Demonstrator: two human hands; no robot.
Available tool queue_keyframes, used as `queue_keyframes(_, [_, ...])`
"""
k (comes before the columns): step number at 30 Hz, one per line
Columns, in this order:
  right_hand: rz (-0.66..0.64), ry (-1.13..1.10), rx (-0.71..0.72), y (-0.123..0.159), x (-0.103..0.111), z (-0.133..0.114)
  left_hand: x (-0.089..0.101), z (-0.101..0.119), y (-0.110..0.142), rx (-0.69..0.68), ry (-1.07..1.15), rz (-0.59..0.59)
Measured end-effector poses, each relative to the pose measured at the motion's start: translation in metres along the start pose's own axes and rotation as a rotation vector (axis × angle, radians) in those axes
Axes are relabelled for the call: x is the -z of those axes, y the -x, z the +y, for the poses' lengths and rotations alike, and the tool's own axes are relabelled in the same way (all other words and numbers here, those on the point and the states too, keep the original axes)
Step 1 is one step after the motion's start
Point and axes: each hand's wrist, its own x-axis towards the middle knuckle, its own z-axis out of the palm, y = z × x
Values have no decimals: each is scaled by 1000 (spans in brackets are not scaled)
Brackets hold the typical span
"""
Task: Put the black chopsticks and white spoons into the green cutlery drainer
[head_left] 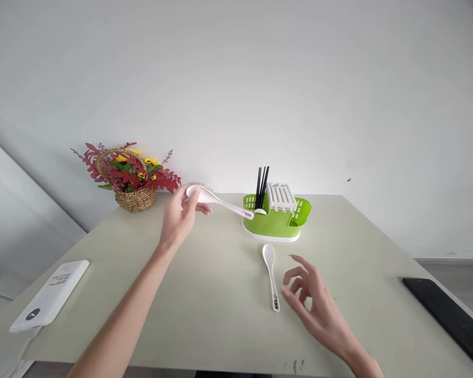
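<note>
My left hand (183,210) grips a white soup spoon (224,203) by its bowl, above the table, with the handle slanting down to the right. The handle's tip appears in front of the left side of a green utensil holder (271,223). Black chopsticks (262,186) stand in that holder, and a rounded white piece (260,211) shows at their base. A second white soup spoon (271,275) lies on the table, bowl toward the holder. Just right of its handle is my right hand (307,294), fingers curved and apart, holding nothing.
A white slotted rack (281,197) tops the holder. At the back left stands a wicker basket (136,199) of artificial flowers. A white device (51,295) lies on the left of the table (205,315), and a black flat object (445,315) along the right edge.
</note>
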Motion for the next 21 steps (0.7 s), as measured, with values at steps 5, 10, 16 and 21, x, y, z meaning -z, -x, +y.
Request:
queue_keyframes(5, [195,10,-205,6,22,50,-23,-14,-28,-188,-87,61])
queue_keyframes(10, [293,-122,-272,10,26,66,-59,-42,-37,-265,-267,-89])
queue_keyframes(16, [214,-83,-292,8,30,65,-85,-77,-36,-263,-344,-315])
queue_keyframes(21, [201,-76,-294,9,34,66,-90,-92,-28,-262,-467,-412])
